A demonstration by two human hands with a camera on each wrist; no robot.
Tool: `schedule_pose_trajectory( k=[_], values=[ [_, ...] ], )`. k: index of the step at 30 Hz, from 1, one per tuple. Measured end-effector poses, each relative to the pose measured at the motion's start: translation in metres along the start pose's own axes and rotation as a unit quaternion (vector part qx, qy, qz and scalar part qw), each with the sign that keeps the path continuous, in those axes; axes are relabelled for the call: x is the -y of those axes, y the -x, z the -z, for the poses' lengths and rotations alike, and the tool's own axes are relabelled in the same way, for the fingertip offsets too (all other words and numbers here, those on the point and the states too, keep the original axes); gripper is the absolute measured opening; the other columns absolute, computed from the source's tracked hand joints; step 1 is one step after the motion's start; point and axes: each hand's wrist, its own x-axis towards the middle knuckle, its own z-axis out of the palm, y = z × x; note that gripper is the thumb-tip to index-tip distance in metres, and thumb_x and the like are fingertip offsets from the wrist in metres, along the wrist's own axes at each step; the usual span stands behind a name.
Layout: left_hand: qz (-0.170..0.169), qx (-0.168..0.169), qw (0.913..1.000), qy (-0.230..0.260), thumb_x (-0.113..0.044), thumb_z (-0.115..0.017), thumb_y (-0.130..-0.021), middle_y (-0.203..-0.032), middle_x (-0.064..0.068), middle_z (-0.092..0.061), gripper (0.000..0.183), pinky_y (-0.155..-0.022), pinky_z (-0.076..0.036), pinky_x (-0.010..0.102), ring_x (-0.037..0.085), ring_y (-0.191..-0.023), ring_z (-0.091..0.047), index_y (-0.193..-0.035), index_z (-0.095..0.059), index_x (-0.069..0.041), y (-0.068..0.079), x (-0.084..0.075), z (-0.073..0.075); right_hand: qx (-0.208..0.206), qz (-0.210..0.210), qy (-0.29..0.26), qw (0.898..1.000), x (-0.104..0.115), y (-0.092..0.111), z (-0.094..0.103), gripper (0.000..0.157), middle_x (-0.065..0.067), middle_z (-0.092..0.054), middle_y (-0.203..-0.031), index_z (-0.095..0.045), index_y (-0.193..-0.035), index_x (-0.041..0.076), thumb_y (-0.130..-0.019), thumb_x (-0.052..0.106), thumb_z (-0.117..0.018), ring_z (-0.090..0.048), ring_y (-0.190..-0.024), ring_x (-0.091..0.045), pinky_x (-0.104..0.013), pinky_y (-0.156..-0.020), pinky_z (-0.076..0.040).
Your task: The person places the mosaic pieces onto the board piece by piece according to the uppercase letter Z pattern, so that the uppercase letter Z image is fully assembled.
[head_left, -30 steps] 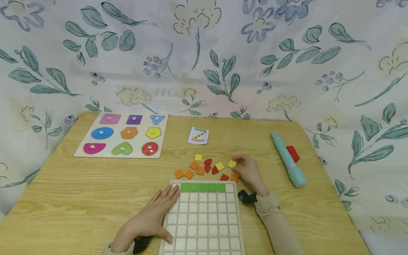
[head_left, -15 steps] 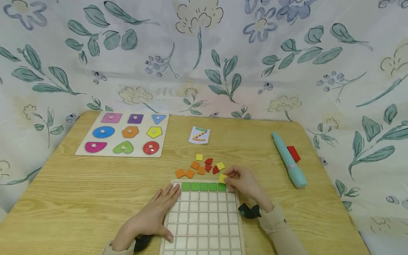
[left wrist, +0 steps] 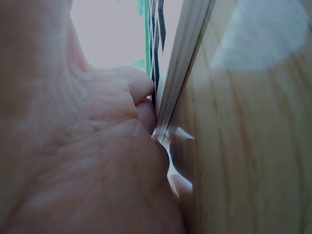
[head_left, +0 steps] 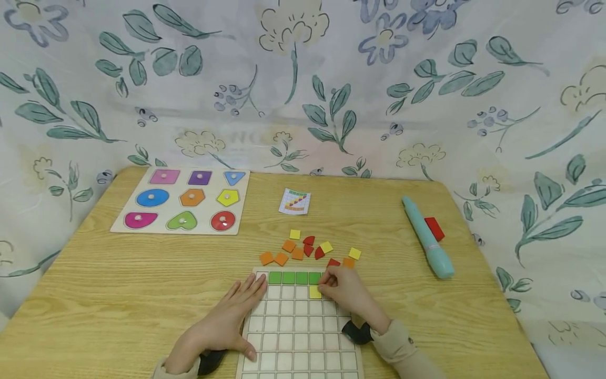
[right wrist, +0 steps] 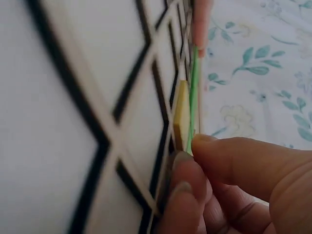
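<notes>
A yellow square tile (head_left: 314, 292) lies on the white grid board (head_left: 302, 326), in the second row just below a row of green square tiles (head_left: 288, 277). My right hand (head_left: 352, 297) pinches that tile at its right edge. In the right wrist view, the thumb and fingertips meet at the near end of the yellow tile (right wrist: 182, 114), which looks slightly tilted against the grid. My left hand (head_left: 227, 318) rests spread on the board's left edge, fingertips by the top left corner and thumb lower down. Its palm (left wrist: 97, 146) fills much of the left wrist view.
Loose orange tiles (head_left: 281, 259), red quarter-round tiles (head_left: 309, 240) and yellow tiles (head_left: 355, 253) lie behind the board. A printed pattern card (head_left: 294, 201) is farther back. A shape puzzle board (head_left: 180, 200) lies left; a teal pen-like stick (head_left: 428, 237) and red block (head_left: 435, 228) lie right.
My right hand has brought the yellow tile from behind the board, over its top right corner, down to the second row. The left hand has stayed in place.
</notes>
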Motion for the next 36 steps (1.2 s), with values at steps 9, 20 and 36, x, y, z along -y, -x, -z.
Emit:
schedule_pose_trajectory(
  k=[9, 20, 36],
  values=[
    [-0.006, -0.005, 1.0, 0.0, -0.066, -0.079, -0.052, -0.163, 0.015, -0.011, 0.137, -0.11, 0.023, 0.009, 0.036, -0.151, -0.003, -0.155, -0.014, -0.005, -0.001, 0.001, -0.001, -0.004, -0.024, -0.007, 1.0, -0.001, -0.003, 0.007, 0.004, 0.001, -0.065, -0.077, -0.068, -0.088, 0.01, -0.09, 0.014, -0.068, -0.054, -0.062, -0.006, -0.018, -0.056, -0.045],
    [-0.018, -0.013, 0.9997, 0.003, -0.067, -0.077, -0.053, -0.162, 0.018, -0.014, 0.134, -0.109, 0.022, 0.007, 0.033, -0.151, -0.002, -0.155, -0.017, -0.003, 0.001, 0.0, 0.0, -0.187, -0.084, -0.017, 0.979, -0.045, -0.012, 0.059, 0.044, -0.018, -0.064, -0.126, -0.059, -0.13, 0.005, -0.087, 0.01, -0.071, -0.067, -0.084, -0.023, -0.018, -0.064, -0.049],
    [0.008, 0.01, 0.9995, 0.03, -0.063, -0.078, -0.06, -0.163, 0.017, -0.007, 0.13, -0.108, 0.022, 0.006, 0.037, -0.15, 0.0, -0.155, -0.013, -0.002, 0.002, 0.0, 0.003, -0.172, -0.068, -0.016, 0.983, -0.053, -0.017, 0.056, 0.026, -0.017, -0.068, -0.101, -0.068, -0.109, 0.001, -0.084, -0.004, -0.067, -0.057, -0.078, -0.014, -0.019, -0.068, -0.046]
  ],
)
